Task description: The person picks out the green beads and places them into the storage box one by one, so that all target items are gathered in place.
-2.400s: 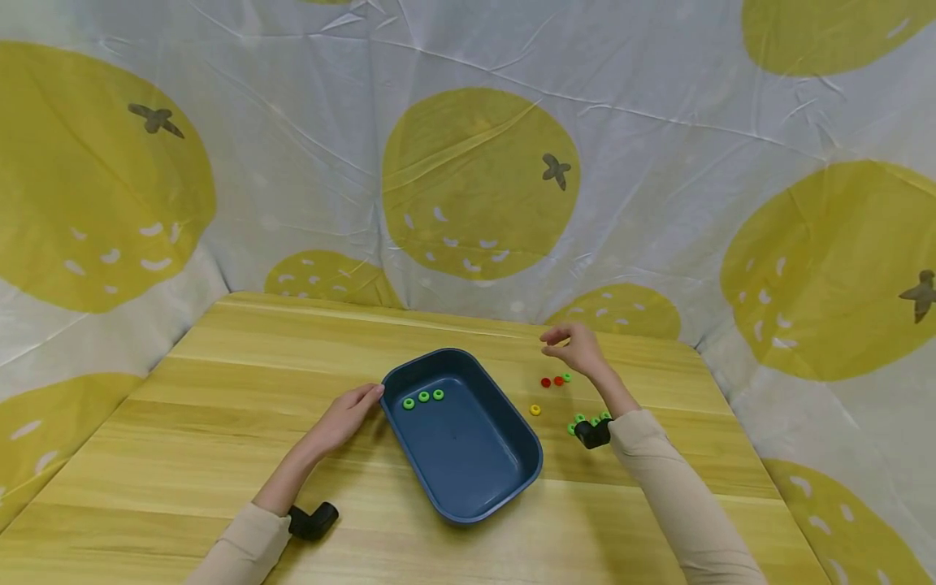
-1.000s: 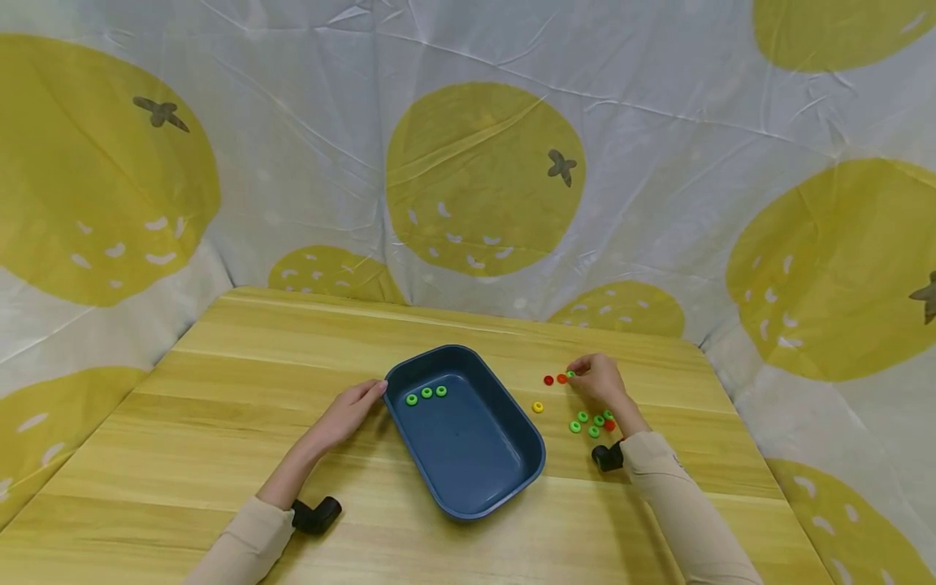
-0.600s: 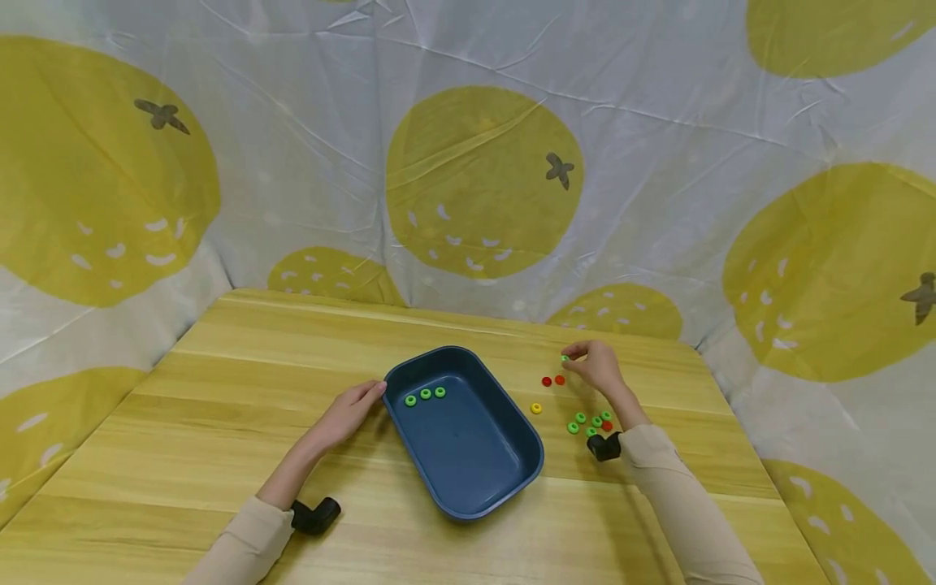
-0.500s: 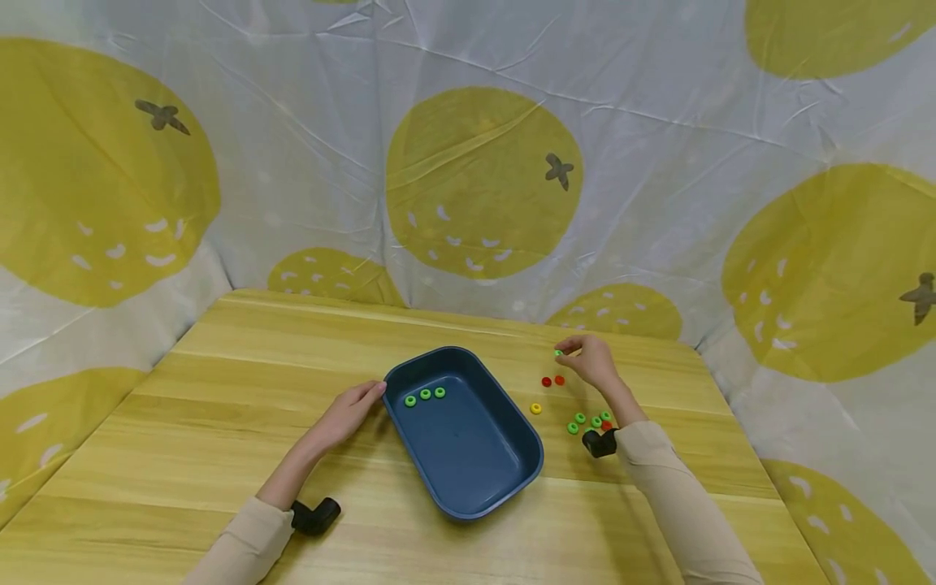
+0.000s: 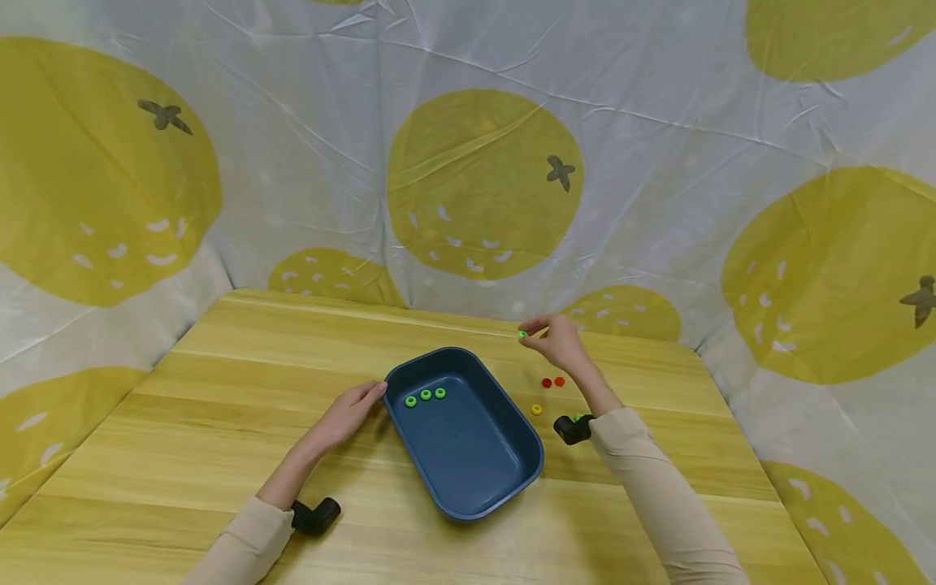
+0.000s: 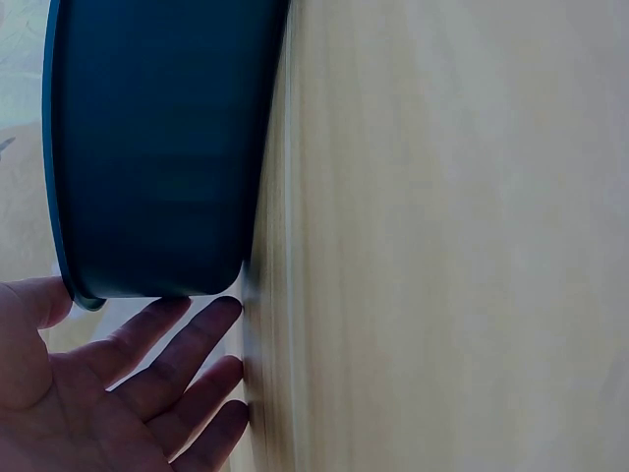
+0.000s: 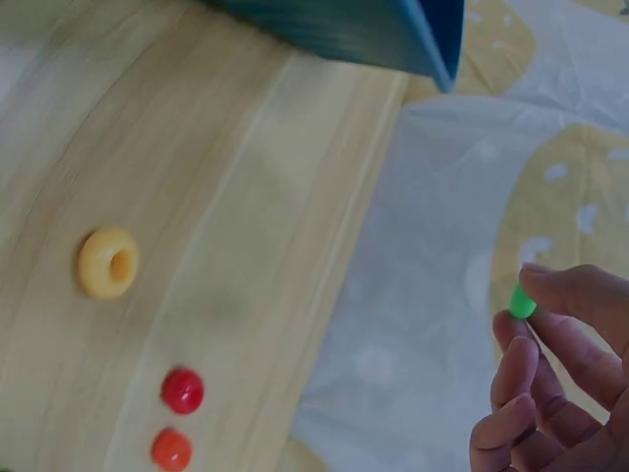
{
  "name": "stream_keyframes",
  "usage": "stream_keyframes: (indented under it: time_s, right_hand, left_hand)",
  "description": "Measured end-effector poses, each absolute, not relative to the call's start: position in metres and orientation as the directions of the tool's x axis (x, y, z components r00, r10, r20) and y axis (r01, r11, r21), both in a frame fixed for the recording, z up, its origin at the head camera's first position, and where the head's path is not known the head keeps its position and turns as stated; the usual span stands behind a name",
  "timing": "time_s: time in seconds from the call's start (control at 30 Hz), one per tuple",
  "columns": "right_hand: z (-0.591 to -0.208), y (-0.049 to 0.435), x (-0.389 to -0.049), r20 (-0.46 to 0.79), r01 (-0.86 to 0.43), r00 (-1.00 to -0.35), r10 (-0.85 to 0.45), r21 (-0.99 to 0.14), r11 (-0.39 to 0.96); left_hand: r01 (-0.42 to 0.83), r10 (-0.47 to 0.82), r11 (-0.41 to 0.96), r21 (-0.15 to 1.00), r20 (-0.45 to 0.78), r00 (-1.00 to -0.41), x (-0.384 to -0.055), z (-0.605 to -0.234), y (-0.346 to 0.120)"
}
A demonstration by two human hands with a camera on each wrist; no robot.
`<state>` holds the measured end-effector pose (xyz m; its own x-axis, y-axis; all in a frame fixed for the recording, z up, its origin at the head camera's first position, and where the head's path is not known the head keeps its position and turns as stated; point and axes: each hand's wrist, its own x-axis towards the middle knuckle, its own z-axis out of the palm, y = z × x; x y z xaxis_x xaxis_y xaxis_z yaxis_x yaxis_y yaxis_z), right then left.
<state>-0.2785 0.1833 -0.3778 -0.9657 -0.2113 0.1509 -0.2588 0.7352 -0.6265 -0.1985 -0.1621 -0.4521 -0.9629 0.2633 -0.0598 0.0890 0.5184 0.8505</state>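
In the head view, my right hand (image 5: pixel 559 340) is raised near the table's far edge, pinching a small green ring bead (image 5: pixel 522 334) between thumb and fingertips. The right wrist view shows that bead (image 7: pixel 522 303) partly covered by the fingertips. A deep blue rectangular tray (image 5: pixel 453 508) stands on the table with three green ring beads (image 5: pixel 426 395) in a row at its far left end. My left hand (image 5: pixel 349 418) is at the tray's far left corner; in the left wrist view its thumb is at the rim and its extended fingers (image 6: pixel 162 383) lie against the outer wall.
Right of the tray lie a yellow ring bead (image 5: pixel 537 409), a dark red bead (image 5: pixel 546 383) and an orange-red bead (image 5: pixel 559 381). More green beads (image 5: pixel 578 418) are mostly hidden behind the right wrist camera (image 5: pixel 573 429). A lemon-patterned cloth (image 5: pixel 651 162) hangs behind the table.
My right hand went down to the green bead beside the two red ones, pinched it, lifted it and carried it left. The left hand and the tray have stayed put.
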Motion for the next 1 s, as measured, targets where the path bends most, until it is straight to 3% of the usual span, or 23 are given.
stream_keyframes:
  time_s: [0.53, 1.0]
  right_hand:
    - [-0.375, 0.125, -0.269, 0.186, -0.372, -0.923, -0.337, -0.657, 0.656]
    - [-0.402, 0.077, -0.256, 0.108, -0.508, -0.828, -0.55, -0.56, 0.654]
  left_hand:
    - [0.102, 0.273, 0.517, 0.85, -0.051, -0.961, -0.199, -0.453, -0.163]
    - [0.106, 0.269, 0.521, 0.847, -0.046, -0.962, -0.199, -0.452, -0.163]
